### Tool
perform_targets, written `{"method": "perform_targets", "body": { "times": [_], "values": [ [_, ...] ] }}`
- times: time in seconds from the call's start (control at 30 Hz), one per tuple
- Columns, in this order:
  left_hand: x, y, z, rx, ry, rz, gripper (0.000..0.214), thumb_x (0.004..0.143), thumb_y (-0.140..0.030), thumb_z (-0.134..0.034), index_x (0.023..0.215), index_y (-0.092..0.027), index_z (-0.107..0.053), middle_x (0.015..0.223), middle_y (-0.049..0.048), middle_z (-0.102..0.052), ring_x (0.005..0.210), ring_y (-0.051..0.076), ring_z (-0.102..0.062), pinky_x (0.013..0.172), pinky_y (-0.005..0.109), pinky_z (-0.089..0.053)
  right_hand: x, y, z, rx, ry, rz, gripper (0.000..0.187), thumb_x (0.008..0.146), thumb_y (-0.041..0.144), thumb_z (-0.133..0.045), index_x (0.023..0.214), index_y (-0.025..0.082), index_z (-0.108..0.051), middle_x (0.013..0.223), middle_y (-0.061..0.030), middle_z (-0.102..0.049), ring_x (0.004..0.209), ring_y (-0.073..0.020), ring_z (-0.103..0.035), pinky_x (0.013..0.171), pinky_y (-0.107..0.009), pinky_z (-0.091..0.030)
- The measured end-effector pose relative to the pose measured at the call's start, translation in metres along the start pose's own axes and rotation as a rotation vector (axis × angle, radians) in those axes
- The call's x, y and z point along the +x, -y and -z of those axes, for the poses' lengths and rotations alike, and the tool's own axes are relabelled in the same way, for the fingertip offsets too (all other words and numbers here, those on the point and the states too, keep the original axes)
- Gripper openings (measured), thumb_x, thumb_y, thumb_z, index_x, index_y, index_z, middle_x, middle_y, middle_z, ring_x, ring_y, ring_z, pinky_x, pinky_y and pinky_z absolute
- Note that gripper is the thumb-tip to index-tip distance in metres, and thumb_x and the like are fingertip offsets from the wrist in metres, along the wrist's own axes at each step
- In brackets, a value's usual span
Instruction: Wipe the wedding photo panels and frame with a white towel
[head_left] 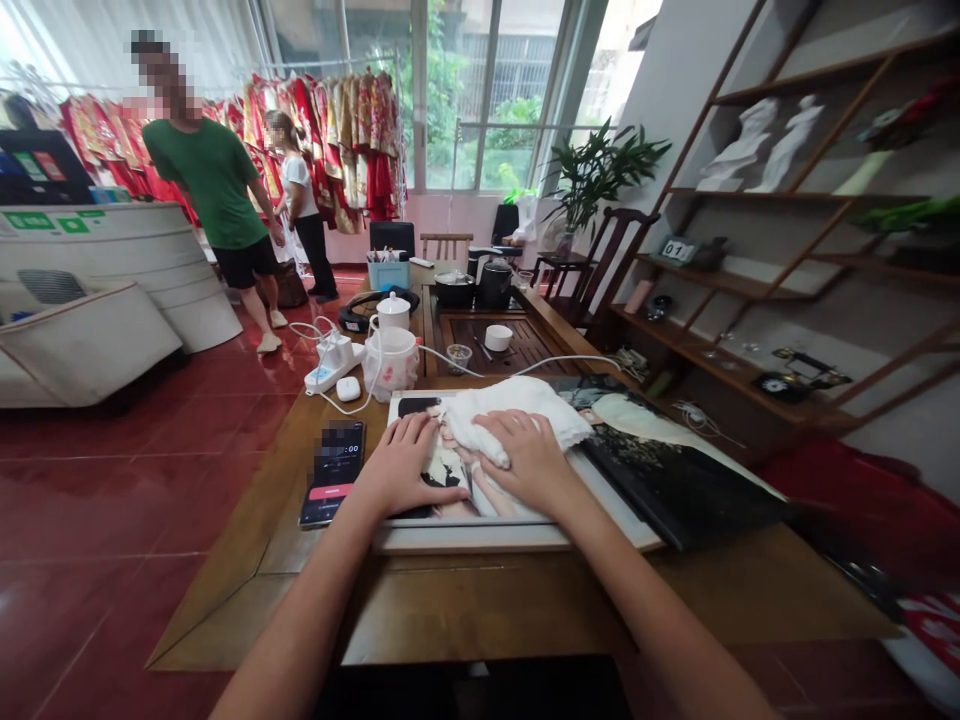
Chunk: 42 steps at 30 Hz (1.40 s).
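Observation:
A framed photograph (pixel 480 520) lies flat on the wooden table (pixel 525 600) in front of me. My left hand (pixel 405 465) rests flat on its left part, fingers stretched out, holding nothing. My right hand (pixel 529 455) presses down on a white cloth (pixel 525 405) that lies bunched on the picture's upper middle; its fingers curl over the cloth's near edge. A second, dark framed picture (pixel 675 460) lies overlapping to the right.
A smartphone (pixel 334 472) lies left of the frame. Behind it are a white power strip (pixel 330 365), a white kettle (pixel 391 355), a tea tray (pixel 495 340) with pots. Two people stand far left by a clothes rack. Shelves line the right wall.

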<state>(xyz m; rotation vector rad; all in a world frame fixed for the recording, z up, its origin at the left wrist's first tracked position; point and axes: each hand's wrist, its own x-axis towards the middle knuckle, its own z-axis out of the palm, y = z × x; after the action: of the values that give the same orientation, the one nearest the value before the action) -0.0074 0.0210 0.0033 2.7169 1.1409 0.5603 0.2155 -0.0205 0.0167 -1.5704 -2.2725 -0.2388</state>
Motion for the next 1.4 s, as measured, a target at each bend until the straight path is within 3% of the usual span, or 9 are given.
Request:
{"method": "perform_targets", "body": {
  "times": [0.27, 0.63, 1.0, 1.3, 1.4],
  "values": [
    [0.0, -0.002, 0.002, -0.001, -0.01, -0.013, 0.096, 0.069, -0.079, -0.052, 0.141, -0.019, -0.032, 0.144, 0.0138, -0.035, 0.135, 0.032, -0.029, 0.111, 0.047, -0.023, -0.037, 0.015, 0.009, 0.029, 0.02, 0.047, 0.045, 0.086, 0.039, -0.051, 0.129, 0.027, -0.049, 0.127, -0.007, -0.057, 0.114, -0.0275, -0.045, 0.098, -0.045, -0.025],
    [0.0, 0.0, 0.0, -0.002, -0.002, 0.001, 0.098, 0.069, -0.081, -0.049, 0.141, -0.017, -0.034, 0.145, 0.0142, -0.036, 0.134, 0.034, -0.03, 0.11, 0.049, -0.025, 0.006, -0.018, -0.003, -0.018, -0.041, -0.017, 0.041, 0.088, 0.035, -0.049, 0.127, 0.025, -0.049, 0.123, -0.007, -0.058, 0.109, -0.0271, -0.048, 0.092, -0.044, -0.031],
    [-0.001, -0.002, 0.001, -0.004, -0.025, -0.014, 0.097, 0.069, -0.081, -0.05, 0.139, -0.016, -0.035, 0.143, 0.015, -0.039, 0.135, 0.034, -0.029, 0.11, 0.048, -0.024, -0.054, -0.006, 0.009, -0.08, -0.001, 0.02, 0.044, 0.086, 0.034, -0.05, 0.129, 0.026, -0.048, 0.126, -0.0074, -0.056, 0.114, -0.027, -0.046, 0.095, -0.044, -0.03],
    [-0.001, -0.002, 0.002, -0.021, -0.011, 0.009, 0.095, 0.068, -0.08, -0.052, 0.14, -0.019, -0.035, 0.143, 0.0133, -0.038, 0.135, 0.034, -0.029, 0.11, 0.048, -0.024, -0.006, -0.028, 0.003, -0.082, -0.031, -0.041, 0.04, 0.088, 0.032, -0.048, 0.127, 0.025, -0.049, 0.124, -0.0059, -0.058, 0.109, -0.0259, -0.047, 0.091, -0.043, -0.031],
    [-0.001, -0.002, 0.002, -0.022, -0.015, 0.007, 0.095, 0.068, -0.079, -0.053, 0.14, -0.019, -0.035, 0.143, 0.0132, -0.039, 0.135, 0.034, -0.029, 0.11, 0.048, -0.024, -0.003, -0.03, 0.001, -0.086, -0.043, -0.056, 0.039, 0.089, 0.031, -0.047, 0.127, 0.025, -0.049, 0.124, -0.0063, -0.057, 0.109, -0.0263, -0.047, 0.091, -0.043, -0.031]
  ]
}}
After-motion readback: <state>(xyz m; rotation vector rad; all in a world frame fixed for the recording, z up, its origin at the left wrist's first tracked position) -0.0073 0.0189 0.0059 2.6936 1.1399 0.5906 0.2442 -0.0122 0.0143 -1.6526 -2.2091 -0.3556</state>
